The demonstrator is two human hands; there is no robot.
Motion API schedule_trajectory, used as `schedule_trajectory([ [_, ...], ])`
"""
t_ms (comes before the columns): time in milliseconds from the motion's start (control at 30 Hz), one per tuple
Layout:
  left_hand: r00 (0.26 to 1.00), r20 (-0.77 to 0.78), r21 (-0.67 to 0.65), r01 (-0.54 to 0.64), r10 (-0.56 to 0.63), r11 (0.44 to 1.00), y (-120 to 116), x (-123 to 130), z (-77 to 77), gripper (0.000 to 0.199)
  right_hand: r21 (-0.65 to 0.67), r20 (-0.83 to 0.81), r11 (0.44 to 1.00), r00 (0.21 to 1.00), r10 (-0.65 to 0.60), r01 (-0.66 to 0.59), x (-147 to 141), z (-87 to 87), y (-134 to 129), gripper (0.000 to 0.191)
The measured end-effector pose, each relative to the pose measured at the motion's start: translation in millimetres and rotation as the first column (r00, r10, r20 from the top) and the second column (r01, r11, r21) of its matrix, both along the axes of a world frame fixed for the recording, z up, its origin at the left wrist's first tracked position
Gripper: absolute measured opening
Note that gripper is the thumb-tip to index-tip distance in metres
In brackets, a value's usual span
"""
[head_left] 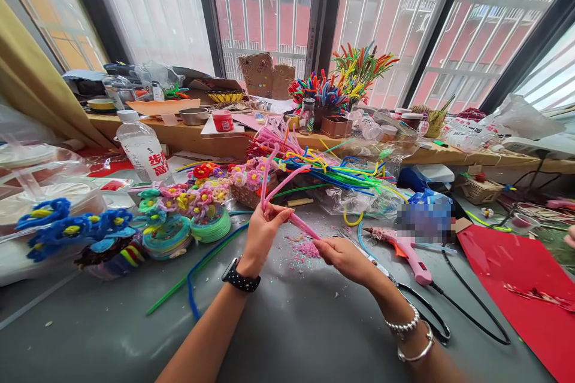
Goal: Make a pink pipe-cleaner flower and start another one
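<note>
Pink pipe cleaners [300, 224] stretch between my two hands above the grey table. My left hand [265, 228], with a dark watch on the wrist, pinches them near the middle, and two loose ends rise from it in a V. Toward the right, my right hand [342, 256] is closed on the other end. Below and between the hands lies a small heap of pink clippings [309, 249]. Just right of my right hand, a pink hot glue gun [411, 257] rests on the table beside scissors [375, 262], partly covered by the hand.
Pipe-cleaner flowers in a green pot [211, 224] and blue flowers [72, 230] stand left. A water bottle [144, 149] is behind them. Loose coloured pipe cleaners [341, 173] lie at the back. Red sheets [512, 275] and part of another person's hand [569, 238] are at right.
</note>
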State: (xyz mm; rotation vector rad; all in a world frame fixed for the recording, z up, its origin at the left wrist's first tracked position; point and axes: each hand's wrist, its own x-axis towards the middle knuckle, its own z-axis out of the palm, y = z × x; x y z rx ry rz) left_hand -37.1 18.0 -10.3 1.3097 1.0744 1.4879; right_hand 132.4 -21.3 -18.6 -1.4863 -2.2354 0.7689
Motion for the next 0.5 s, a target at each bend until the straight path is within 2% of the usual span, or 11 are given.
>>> schedule_trajectory([
  [33,0.996,-0.081,0.042,-0.018,0.022,0.999,1,-1,-1.0,0.015,0.088,0.104,0.994,0.992,-0.065,0.056,0,-0.2,-1,0.042],
  [100,0.953,-0.276,0.168,-0.078,0.122,0.983,0,-2,-2.5,0.016,0.289,0.282,0.948,0.934,-0.220,0.136,-2,-0.6,-2,0.039],
  [167,0.853,-0.451,0.333,-0.114,0.264,0.936,-2,-3,-2.8,0.018,0.434,0.376,0.889,0.868,-0.324,0.144,-3,-1.0,-5,0.035],
  [200,0.803,-0.509,0.409,-0.091,0.310,0.908,-3,-2,-2.4,0.018,0.475,0.402,0.871,0.849,-0.343,0.127,-3,-1.2,-6,0.033],
  [267,0.743,-0.588,0.528,0.054,0.319,0.847,-7,0,-1.1,0.016,0.516,0.425,0.853,0.840,-0.337,0.082,-4,-1.7,-7,0.032],
  [333,0.687,-0.685,0.544,0.262,0.242,0.797,-10,2,-0.2,0.012,0.523,0.411,0.850,0.859,-0.306,0.052,-3,-1.8,-7,0.031],
  [400,0.594,-0.788,0.471,0.416,0.160,0.778,-12,4,-0.5,0.009,0.516,0.389,0.855,0.879,-0.276,0.040,-1,-1.2,-6,0.032],
  [433,0.546,-0.828,0.418,0.450,0.127,0.789,-12,4,-1.0,0.011,0.515,0.376,0.857,0.891,-0.256,0.028,0,-0.6,-5,0.032],
  [500,0.488,-0.870,0.313,0.444,0.066,0.840,-11,3,-1.9,0.017,0.531,0.337,0.847,0.913,-0.230,0.017,1,1.5,-5,0.032],
])
